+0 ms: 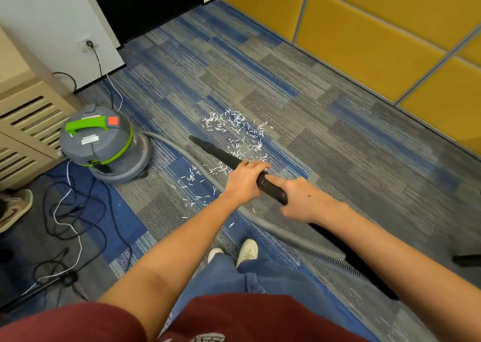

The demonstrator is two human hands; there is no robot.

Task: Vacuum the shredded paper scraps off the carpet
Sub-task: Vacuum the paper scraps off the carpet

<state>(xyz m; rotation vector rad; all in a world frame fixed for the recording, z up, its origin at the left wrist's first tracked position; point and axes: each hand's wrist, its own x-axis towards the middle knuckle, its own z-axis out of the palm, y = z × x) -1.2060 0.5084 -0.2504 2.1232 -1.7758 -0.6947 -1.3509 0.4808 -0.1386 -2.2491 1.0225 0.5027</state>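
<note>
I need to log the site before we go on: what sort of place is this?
Most likely an office or meeting room: grey-blue carpet tiles, yellow padded wall panels, and a slatted beige cabinet beside a wall socket. The left hand and right hand hold the vacuum wand.

Short-sleeved maroon shirt [242,315], blue jeans [221,276], white shoes [248,250], bare forearms [182,240]

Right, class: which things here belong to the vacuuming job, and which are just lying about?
Job: paper scraps, carpet, black wand held by left hand and right hand, grey hose, vacuum canister.
Lying about: brown shoe, beige slatted cabinet, yellow wall panels.
</note>
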